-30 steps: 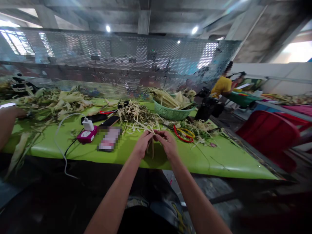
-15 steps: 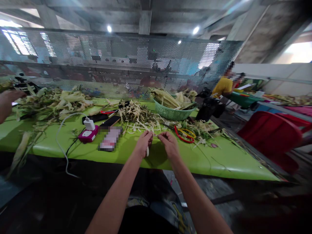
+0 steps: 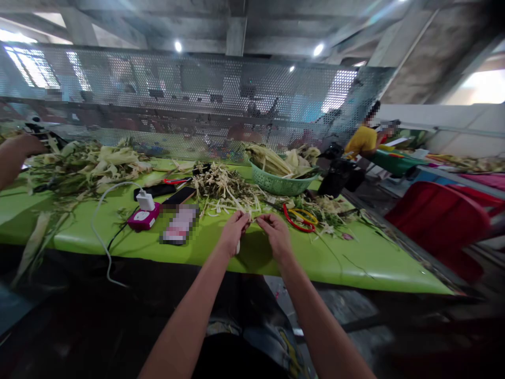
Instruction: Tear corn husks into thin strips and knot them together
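Observation:
A thin pale strip of corn husk (image 3: pixel 253 220) runs between my two hands above the near part of the green table (image 3: pixel 311 263). My left hand (image 3: pixel 234 231) pinches it, and a pale end hangs below that palm. The thumb and forefinger of my right hand (image 3: pixel 276 232) are pressed together at the strip's other end. Just beyond my fingers lies a loose heap of curled husk pieces (image 3: pixel 221 181). Scissors with red and yellow handles (image 3: pixel 299 218) rest to the right of my right hand.
Behind the heap stands a green basket (image 3: pixel 282 184) of dry husks. Leftward are a phone (image 3: pixel 179 225), a dark phone (image 3: pixel 179 197), a purple power socket (image 3: pixel 143 217) with a white cable, and a husk pile (image 3: pixel 106 160). Another person's hand (image 3: pixel 19 155) reaches in at far left.
My hands stay almost in place, with small finger movements on the strip. At the far left, the other person's hand has shifted slightly to the right.

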The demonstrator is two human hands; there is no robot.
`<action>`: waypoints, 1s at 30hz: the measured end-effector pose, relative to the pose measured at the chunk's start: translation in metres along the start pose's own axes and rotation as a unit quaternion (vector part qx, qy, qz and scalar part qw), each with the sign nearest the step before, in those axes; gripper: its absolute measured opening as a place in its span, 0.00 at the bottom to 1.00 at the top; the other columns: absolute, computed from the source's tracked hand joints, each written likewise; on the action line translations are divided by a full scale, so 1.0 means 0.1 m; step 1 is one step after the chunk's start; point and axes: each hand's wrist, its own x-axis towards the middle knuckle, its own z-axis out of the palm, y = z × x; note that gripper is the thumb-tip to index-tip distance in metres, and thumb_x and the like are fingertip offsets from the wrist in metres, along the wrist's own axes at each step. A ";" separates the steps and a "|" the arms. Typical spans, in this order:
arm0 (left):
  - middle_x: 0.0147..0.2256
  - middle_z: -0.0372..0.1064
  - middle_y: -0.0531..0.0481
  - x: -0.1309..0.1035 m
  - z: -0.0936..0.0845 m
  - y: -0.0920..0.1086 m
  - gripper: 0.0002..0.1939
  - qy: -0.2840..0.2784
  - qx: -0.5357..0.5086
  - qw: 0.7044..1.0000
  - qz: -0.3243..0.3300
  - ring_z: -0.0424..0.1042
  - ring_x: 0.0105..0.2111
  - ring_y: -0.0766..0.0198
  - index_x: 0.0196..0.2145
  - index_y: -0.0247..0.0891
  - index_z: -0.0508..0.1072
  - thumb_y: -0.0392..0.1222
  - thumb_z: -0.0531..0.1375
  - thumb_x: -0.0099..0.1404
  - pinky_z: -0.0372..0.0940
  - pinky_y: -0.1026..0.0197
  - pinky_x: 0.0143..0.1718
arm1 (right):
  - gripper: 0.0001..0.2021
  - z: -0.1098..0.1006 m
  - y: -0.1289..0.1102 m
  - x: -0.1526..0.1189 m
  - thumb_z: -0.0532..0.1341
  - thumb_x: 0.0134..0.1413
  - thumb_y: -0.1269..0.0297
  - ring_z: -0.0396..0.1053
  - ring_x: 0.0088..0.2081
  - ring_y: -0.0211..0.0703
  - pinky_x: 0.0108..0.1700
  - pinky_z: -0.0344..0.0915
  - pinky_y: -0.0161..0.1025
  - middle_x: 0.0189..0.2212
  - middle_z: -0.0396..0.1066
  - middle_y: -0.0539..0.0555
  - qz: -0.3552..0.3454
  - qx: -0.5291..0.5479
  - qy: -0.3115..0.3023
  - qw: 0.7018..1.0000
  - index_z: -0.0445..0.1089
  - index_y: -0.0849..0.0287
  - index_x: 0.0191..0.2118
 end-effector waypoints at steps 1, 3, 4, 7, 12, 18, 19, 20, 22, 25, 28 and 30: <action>0.22 0.57 0.58 0.00 0.00 -0.01 0.16 -0.012 0.012 1.000 0.010 0.55 0.22 0.74 0.27 0.36 0.64 0.50 0.64 0.54 0.50 0.68 0.24 | 0.11 0.00 0.00 0.00 0.65 0.46 0.55 0.65 0.33 0.43 0.40 0.61 0.40 0.28 0.70 0.50 0.000 0.005 -0.025 1.000 0.72 0.57 0.30; 0.24 0.61 0.56 0.01 0.00 -0.04 0.15 -0.038 0.027 0.999 0.023 0.58 0.25 0.72 0.28 0.36 0.67 0.49 0.65 0.54 0.55 0.67 0.28 | 0.11 0.01 -0.01 0.01 0.64 0.48 0.54 0.67 0.36 0.44 0.43 0.61 0.42 0.30 0.72 0.50 0.003 0.029 -0.051 0.998 0.74 0.56 0.32; 0.25 0.62 0.55 0.02 0.00 -0.06 0.15 -0.047 0.030 0.998 0.023 0.59 0.26 0.71 0.28 0.35 0.68 0.50 0.64 0.55 0.56 0.67 0.30 | 0.12 0.01 -0.01 0.01 0.65 0.47 0.53 0.67 0.36 0.44 0.44 0.62 0.42 0.30 0.72 0.50 0.006 0.047 -0.052 0.998 0.74 0.56 0.31; 0.27 0.65 0.53 0.02 0.00 -0.09 0.14 -0.044 0.036 0.998 0.009 0.62 0.29 0.69 0.31 0.36 0.71 0.51 0.63 0.56 0.57 0.65 0.34 | 0.11 0.01 -0.01 0.00 0.67 0.45 0.54 0.66 0.32 0.41 0.41 0.63 0.40 0.27 0.71 0.49 0.014 0.096 -0.036 0.995 0.73 0.56 0.30; 0.26 0.62 0.55 0.01 -0.01 -0.08 0.12 -0.043 0.071 0.997 0.002 0.59 0.27 0.70 0.30 0.37 0.70 0.49 0.62 0.57 0.56 0.66 0.33 | 0.10 0.02 0.01 0.01 0.66 0.46 0.55 0.62 0.29 0.39 0.36 0.62 0.38 0.24 0.67 0.47 -0.007 0.084 -0.009 0.996 0.69 0.56 0.28; 0.27 0.63 0.55 0.01 0.02 -0.07 0.12 -0.095 0.072 0.993 0.022 0.60 0.29 0.69 0.29 0.36 0.70 0.48 0.63 0.56 0.57 0.65 0.35 | 0.11 0.02 0.00 0.00 0.64 0.46 0.55 0.62 0.29 0.40 0.35 0.62 0.38 0.24 0.66 0.47 -0.014 0.083 0.041 0.996 0.66 0.55 0.27; 0.27 0.63 0.55 0.00 0.03 -0.06 0.12 -0.092 0.061 0.994 0.015 0.60 0.29 0.69 0.29 0.36 0.70 0.48 0.64 0.56 0.57 0.65 0.36 | 0.10 0.02 -0.01 0.00 0.65 0.46 0.55 0.62 0.28 0.39 0.36 0.61 0.38 0.24 0.66 0.47 -0.013 0.083 0.041 0.996 0.67 0.56 0.27; 0.27 0.63 0.55 -0.01 0.03 -0.05 0.12 -0.084 0.047 0.995 0.004 0.61 0.29 0.69 0.29 0.36 0.70 0.48 0.64 0.55 0.57 0.66 0.35 | 0.10 0.02 -0.01 0.01 0.65 0.46 0.55 0.62 0.28 0.39 0.36 0.61 0.38 0.24 0.66 0.47 -0.011 0.081 0.038 0.996 0.67 0.56 0.27; 0.27 0.65 0.54 -0.03 0.05 0.00 0.13 -0.060 0.016 0.998 -0.021 0.62 0.29 0.69 0.29 0.36 0.70 0.47 0.65 0.54 0.58 0.66 0.35 | 0.10 0.01 -0.02 0.01 0.65 0.47 0.55 0.63 0.29 0.40 0.37 0.62 0.39 0.25 0.67 0.47 -0.008 0.074 0.027 0.997 0.69 0.56 0.30; 0.28 0.67 0.53 -0.07 0.07 0.06 0.12 -0.027 -0.011 0.998 -0.049 0.63 0.29 0.69 0.31 0.36 0.72 0.46 0.65 0.53 0.58 0.66 0.33 | 0.12 0.01 -0.03 0.01 0.64 0.49 0.54 0.67 0.34 0.41 0.40 0.63 0.40 0.30 0.70 0.50 -0.018 0.078 0.021 0.997 0.70 0.56 0.35; 0.27 0.67 0.53 -0.07 0.06 0.09 0.11 -0.018 -0.024 0.999 -0.043 0.63 0.28 0.69 0.31 0.36 0.72 0.44 0.65 0.52 0.59 0.67 0.32 | 0.14 0.00 -0.03 -0.01 0.65 0.48 0.52 0.67 0.34 0.42 0.40 0.63 0.41 0.30 0.72 0.51 -0.012 0.063 0.023 0.998 0.72 0.57 0.34; 0.26 0.66 0.53 -0.06 0.04 0.07 0.11 -0.026 -0.027 0.999 -0.033 0.63 0.26 0.70 0.31 0.35 0.72 0.43 0.65 0.52 0.58 0.67 0.31 | 0.14 0.00 -0.03 -0.02 0.66 0.45 0.51 0.66 0.31 0.42 0.37 0.63 0.39 0.27 0.71 0.50 0.004 0.045 0.020 0.999 0.72 0.57 0.30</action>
